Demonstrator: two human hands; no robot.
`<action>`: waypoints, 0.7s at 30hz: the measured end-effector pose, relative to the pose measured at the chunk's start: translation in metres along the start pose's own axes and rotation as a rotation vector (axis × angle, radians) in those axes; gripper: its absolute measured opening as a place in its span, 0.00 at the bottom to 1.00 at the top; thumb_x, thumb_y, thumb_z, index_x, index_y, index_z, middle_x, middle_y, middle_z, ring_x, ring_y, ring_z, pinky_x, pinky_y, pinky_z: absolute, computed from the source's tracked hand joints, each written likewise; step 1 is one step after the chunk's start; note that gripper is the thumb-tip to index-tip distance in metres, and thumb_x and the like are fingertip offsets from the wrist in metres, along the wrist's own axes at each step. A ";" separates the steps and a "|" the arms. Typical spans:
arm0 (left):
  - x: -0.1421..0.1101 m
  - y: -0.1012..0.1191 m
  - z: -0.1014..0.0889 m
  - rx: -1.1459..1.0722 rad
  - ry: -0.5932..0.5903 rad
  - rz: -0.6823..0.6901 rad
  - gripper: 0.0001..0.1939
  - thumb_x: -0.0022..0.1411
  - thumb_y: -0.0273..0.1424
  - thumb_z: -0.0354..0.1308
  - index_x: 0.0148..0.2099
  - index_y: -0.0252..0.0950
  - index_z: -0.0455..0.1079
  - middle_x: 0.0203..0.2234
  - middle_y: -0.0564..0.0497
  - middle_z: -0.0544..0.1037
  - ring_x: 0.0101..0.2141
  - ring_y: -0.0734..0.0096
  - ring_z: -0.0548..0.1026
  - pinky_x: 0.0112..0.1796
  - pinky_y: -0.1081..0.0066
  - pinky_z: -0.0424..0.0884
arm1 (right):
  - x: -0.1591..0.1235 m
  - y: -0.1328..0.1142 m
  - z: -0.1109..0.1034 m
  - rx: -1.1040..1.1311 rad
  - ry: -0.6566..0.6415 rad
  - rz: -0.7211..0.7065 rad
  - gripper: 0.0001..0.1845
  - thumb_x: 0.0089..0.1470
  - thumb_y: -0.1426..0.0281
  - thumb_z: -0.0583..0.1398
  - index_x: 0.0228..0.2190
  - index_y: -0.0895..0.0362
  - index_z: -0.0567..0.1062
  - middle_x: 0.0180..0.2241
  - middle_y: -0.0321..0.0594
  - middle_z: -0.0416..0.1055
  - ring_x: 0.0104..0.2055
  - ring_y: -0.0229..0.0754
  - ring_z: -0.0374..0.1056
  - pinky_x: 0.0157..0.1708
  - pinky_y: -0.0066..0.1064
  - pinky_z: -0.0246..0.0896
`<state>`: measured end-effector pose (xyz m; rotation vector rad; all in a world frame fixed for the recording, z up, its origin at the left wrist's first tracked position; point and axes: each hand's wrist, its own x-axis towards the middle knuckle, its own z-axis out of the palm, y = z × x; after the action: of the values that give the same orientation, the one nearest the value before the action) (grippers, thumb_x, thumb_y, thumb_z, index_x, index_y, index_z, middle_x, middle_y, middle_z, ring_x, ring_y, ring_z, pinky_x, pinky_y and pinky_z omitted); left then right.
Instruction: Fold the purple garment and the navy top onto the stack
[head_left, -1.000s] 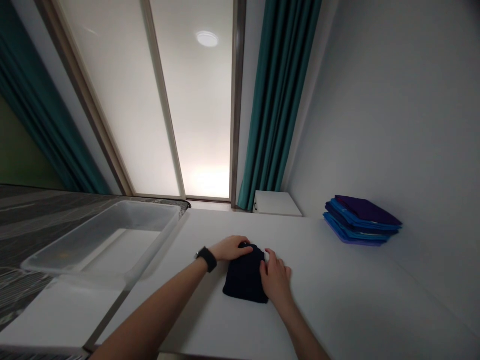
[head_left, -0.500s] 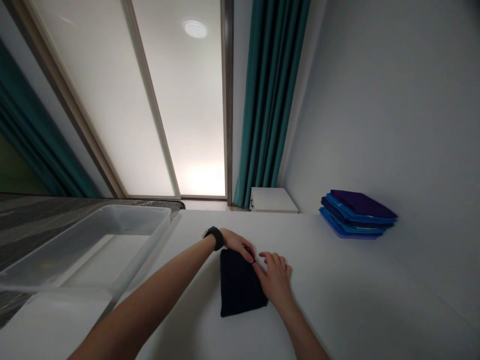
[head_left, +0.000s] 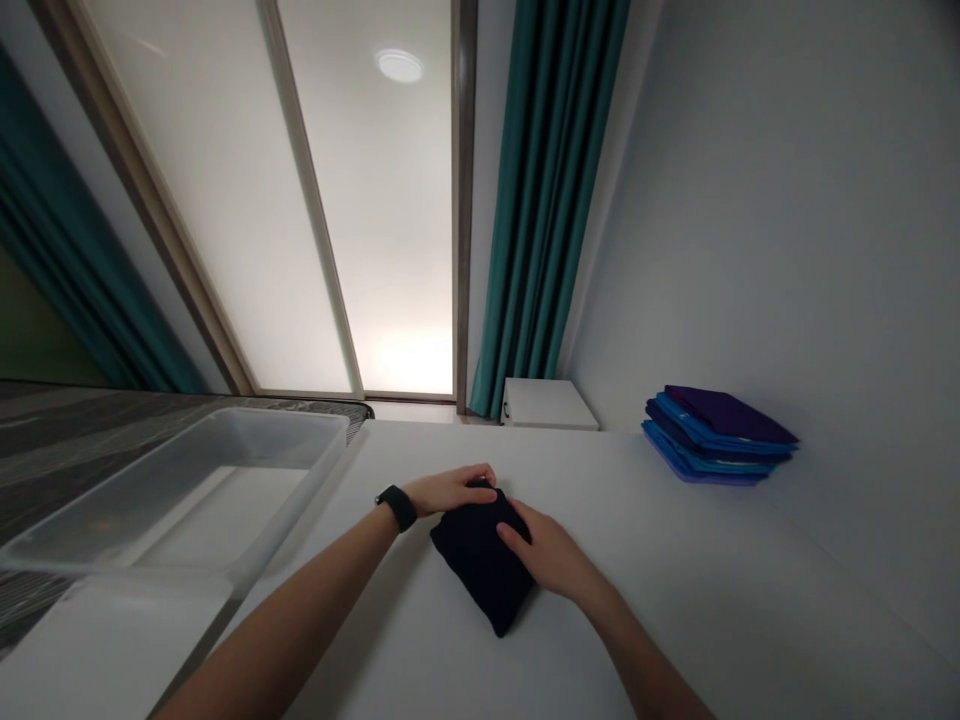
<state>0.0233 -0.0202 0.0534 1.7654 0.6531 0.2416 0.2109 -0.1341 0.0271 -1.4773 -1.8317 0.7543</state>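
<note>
A small folded dark navy cloth [head_left: 480, 565] lies on the white table [head_left: 675, 600], turned at an angle. My left hand [head_left: 450, 488], a black watch on its wrist, curls over the cloth's far corner with fingers bent round the edge. My right hand [head_left: 547, 552] lies on the cloth's right side, fingers pressed on the fabric.
A stack of folded blue and purple cloths [head_left: 716, 435] sits at the right by the wall. A clear plastic bin [head_left: 187, 490] stands at the left. A small white cabinet [head_left: 547, 403] and teal curtains [head_left: 547, 200] are behind the table.
The cloth has been turned so that a corner points toward me. My left hand moved to its far corner and my right hand slid onto its right side.
</note>
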 end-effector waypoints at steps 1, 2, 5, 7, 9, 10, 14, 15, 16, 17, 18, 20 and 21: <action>-0.002 -0.001 0.002 -0.013 0.025 0.021 0.19 0.59 0.48 0.58 0.41 0.38 0.63 0.28 0.58 0.66 0.27 0.77 0.63 0.26 0.78 0.59 | 0.003 0.000 -0.004 0.038 -0.043 0.005 0.21 0.59 0.59 0.55 0.51 0.54 0.73 0.48 0.44 0.75 0.48 0.48 0.70 0.49 0.38 0.61; -0.005 -0.001 0.003 -0.020 0.046 0.032 0.19 0.60 0.48 0.58 0.41 0.38 0.63 0.28 0.58 0.65 0.27 0.77 0.62 0.26 0.78 0.58 | 0.006 0.002 -0.008 0.087 -0.095 0.019 0.20 0.59 0.58 0.55 0.48 0.55 0.75 0.45 0.43 0.76 0.45 0.47 0.71 0.46 0.37 0.63; -0.007 -0.006 0.010 -0.041 0.094 0.026 0.19 0.61 0.49 0.56 0.41 0.38 0.61 0.28 0.58 0.63 0.26 0.77 0.61 0.25 0.78 0.56 | 0.014 0.014 -0.019 0.272 -0.248 0.131 0.23 0.57 0.53 0.56 0.38 0.59 0.77 0.34 0.40 0.77 0.34 0.43 0.70 0.35 0.32 0.62; -0.006 -0.009 0.015 -0.040 0.120 0.024 0.20 0.61 0.50 0.55 0.41 0.38 0.61 0.27 0.58 0.63 0.26 0.77 0.60 0.25 0.77 0.56 | 0.018 0.022 -0.025 0.397 -0.344 0.222 0.24 0.54 0.51 0.59 0.35 0.61 0.77 0.29 0.37 0.76 0.30 0.39 0.67 0.31 0.29 0.60; -0.002 -0.012 0.020 -0.022 0.134 0.034 0.20 0.61 0.50 0.55 0.40 0.37 0.60 0.26 0.59 0.61 0.26 0.76 0.59 0.26 0.77 0.57 | 0.019 0.027 -0.033 0.484 -0.422 0.273 0.24 0.51 0.51 0.62 0.35 0.61 0.77 0.29 0.36 0.75 0.29 0.38 0.67 0.31 0.28 0.59; 0.000 -0.012 0.022 -0.011 0.135 0.041 0.20 0.62 0.49 0.54 0.39 0.37 0.60 0.26 0.59 0.61 0.26 0.76 0.59 0.26 0.76 0.57 | 0.020 0.029 -0.038 0.516 -0.460 0.284 0.24 0.50 0.51 0.63 0.35 0.60 0.78 0.30 0.36 0.76 0.30 0.38 0.68 0.33 0.28 0.60; 0.010 -0.012 0.026 0.054 0.150 0.075 0.18 0.63 0.47 0.53 0.39 0.37 0.60 0.27 0.58 0.62 0.28 0.75 0.61 0.29 0.75 0.59 | 0.021 0.030 -0.060 0.539 -0.595 0.317 0.20 0.43 0.58 0.68 0.36 0.58 0.79 0.34 0.37 0.77 0.34 0.40 0.71 0.39 0.30 0.63; 0.012 -0.010 0.026 0.087 0.158 0.090 0.17 0.64 0.47 0.53 0.39 0.37 0.60 0.28 0.58 0.63 0.28 0.75 0.61 0.29 0.75 0.60 | 0.022 0.030 -0.066 0.511 -0.614 0.324 0.19 0.42 0.60 0.68 0.35 0.58 0.79 0.33 0.36 0.78 0.35 0.41 0.72 0.40 0.31 0.64; 0.014 -0.007 0.025 0.128 0.165 0.106 0.17 0.64 0.46 0.53 0.39 0.37 0.60 0.28 0.57 0.64 0.29 0.74 0.62 0.30 0.75 0.61 | 0.023 0.029 -0.072 0.471 -0.622 0.330 0.18 0.41 0.61 0.68 0.35 0.57 0.80 0.33 0.36 0.78 0.34 0.41 0.72 0.40 0.31 0.64; 0.015 -0.003 0.025 0.177 0.167 0.121 0.16 0.64 0.46 0.53 0.40 0.37 0.60 0.28 0.57 0.65 0.29 0.74 0.63 0.30 0.74 0.61 | 0.025 0.029 -0.078 0.426 -0.623 0.330 0.16 0.42 0.62 0.68 0.34 0.57 0.80 0.32 0.35 0.78 0.34 0.41 0.72 0.39 0.31 0.64; 0.016 0.002 0.024 0.235 0.168 0.138 0.15 0.64 0.45 0.53 0.40 0.37 0.60 0.28 0.57 0.66 0.29 0.73 0.64 0.30 0.74 0.62 | 0.026 0.028 -0.084 0.375 -0.617 0.319 0.15 0.43 0.63 0.67 0.34 0.57 0.80 0.31 0.35 0.78 0.34 0.42 0.72 0.38 0.31 0.64; 0.017 0.014 0.023 0.379 0.177 0.183 0.15 0.65 0.44 0.54 0.41 0.38 0.61 0.29 0.55 0.68 0.29 0.72 0.66 0.30 0.73 0.63 | 0.027 0.025 -0.096 0.241 -0.555 0.260 0.12 0.44 0.65 0.66 0.33 0.56 0.79 0.31 0.34 0.77 0.33 0.42 0.72 0.35 0.30 0.65; 0.018 0.020 0.023 0.464 0.184 0.216 0.14 0.65 0.44 0.54 0.42 0.38 0.61 0.30 0.54 0.69 0.29 0.70 0.67 0.31 0.72 0.64 | 0.027 0.023 -0.101 0.148 -0.492 0.206 0.11 0.44 0.66 0.66 0.33 0.55 0.78 0.31 0.35 0.77 0.33 0.42 0.71 0.34 0.30 0.64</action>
<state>0.0551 -0.0329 0.0628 2.2833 0.6875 0.4308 0.3003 -0.0997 0.0759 -1.4875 -1.9295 1.4273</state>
